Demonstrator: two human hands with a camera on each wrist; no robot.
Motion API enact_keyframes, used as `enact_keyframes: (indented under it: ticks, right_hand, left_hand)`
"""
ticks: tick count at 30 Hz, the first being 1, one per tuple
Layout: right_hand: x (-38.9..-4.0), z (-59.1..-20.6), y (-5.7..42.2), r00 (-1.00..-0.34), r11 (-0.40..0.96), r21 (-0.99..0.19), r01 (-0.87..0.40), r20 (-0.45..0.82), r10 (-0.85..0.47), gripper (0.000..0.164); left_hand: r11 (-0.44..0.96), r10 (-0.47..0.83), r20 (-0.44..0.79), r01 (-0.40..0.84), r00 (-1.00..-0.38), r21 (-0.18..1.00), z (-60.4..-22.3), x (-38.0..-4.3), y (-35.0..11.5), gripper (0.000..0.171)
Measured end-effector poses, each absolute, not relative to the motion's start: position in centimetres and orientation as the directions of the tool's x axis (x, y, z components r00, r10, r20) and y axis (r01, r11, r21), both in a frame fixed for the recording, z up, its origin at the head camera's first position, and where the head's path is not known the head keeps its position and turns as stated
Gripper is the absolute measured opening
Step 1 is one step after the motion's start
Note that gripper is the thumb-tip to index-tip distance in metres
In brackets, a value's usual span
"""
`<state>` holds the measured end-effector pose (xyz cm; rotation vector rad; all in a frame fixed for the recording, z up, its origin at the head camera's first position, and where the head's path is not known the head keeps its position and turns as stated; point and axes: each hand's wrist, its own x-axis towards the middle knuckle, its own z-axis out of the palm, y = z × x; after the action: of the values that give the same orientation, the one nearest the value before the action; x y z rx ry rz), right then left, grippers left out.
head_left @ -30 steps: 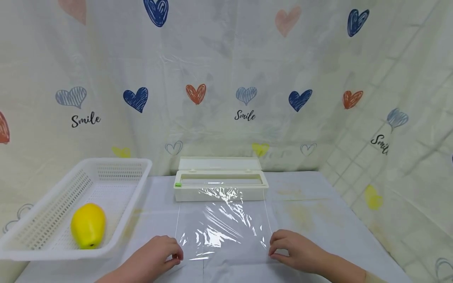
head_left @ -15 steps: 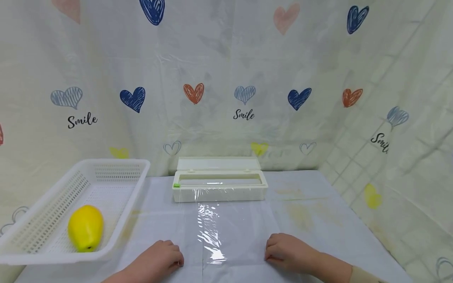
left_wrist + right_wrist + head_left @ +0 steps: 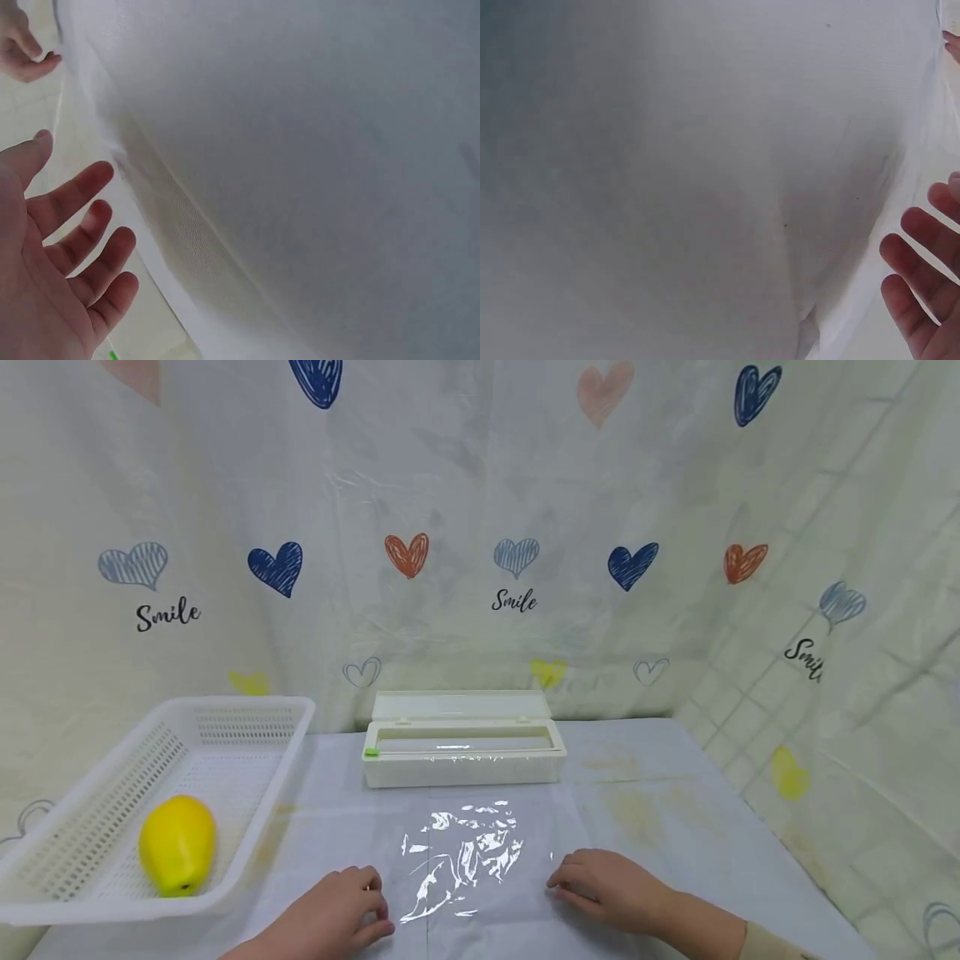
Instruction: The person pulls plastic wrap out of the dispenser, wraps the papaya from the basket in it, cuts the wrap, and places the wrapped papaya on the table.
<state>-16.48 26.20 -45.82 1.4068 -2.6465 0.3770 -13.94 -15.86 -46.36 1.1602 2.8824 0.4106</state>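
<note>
Clear film [image 3: 467, 858] lies on table [image 3: 712, 852] between left hand [image 3: 330, 912] and right hand [image 3: 611, 891], both near, fingers loose, neither visibly gripping; outline, long axis, fingertip contact hard to tell. Dispenser [image 3: 405, 772] crosswise beyond. Basket [image 3: 105, 912] bounds left; table runs on rightward.

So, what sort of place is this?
Probably a little work corner indoors; I can't tell which room. A sheet with hearts hangs behind a table, which holds a basket with a yellow fruit and an open box, with clear film in front.
</note>
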Motion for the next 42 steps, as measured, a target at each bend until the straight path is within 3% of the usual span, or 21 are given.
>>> enact_keyframes:
  ticks: [3, 12, 19, 28, 36, 42]
  right_hand:
    - [-16.5, -45.9, 26.1, -0.534, 0.526, -0.114, -0.843, 0.298, -0.791, 0.012]
    - [-16.2, -45.0, 26.4, -0.602, 0.594, -0.144, -0.791, 0.355, -0.715, 0.01]
    - [-15.9, -43.8, 26.3, -0.593, 0.578, -0.181, -0.796, 0.428, -0.682, 0.019]
    - [-16.4, -42.2, 25.5, -0.622, 0.573, -0.26, -0.777, 0.455, -0.637, 0.026]
    - [-18.0, -41.2, 26.2, -0.719, 0.62, -0.365, -0.695, 0.352, -0.599, 0.024]
    - [-20.5, -40.0, 27.1, -0.775, 0.637, -0.453, -0.624, 0.254, -0.579, 0.033]
  left_hand:
    - [0.706, 0.659, 0.105, 0.661, -0.745, 0.254, -46.5, -13.8, -16.0, 0.024]
    - [0.78, 0.539, 0.161, 0.562, -0.827, 0.275, -45.5, -13.3, -16.8, 0.035]
    - [0.906, 0.314, 0.108, 0.332, -0.943, 0.263, -41.3, -13.0, -17.8, 0.026]
    - [0.948, 0.155, 0.131, 0.185, -0.979, 0.258, -35.1, -12.6, -23.0, 0.038]
    - [0.951, 0.238, 0.009, 0.235, -0.971, 0.202, -33.0, -14.5, -29.6, 0.034]
    - [0.949, 0.289, -0.1, 0.272, -0.952, 0.156, -33.0, -16.4, -32.2, 0.035]
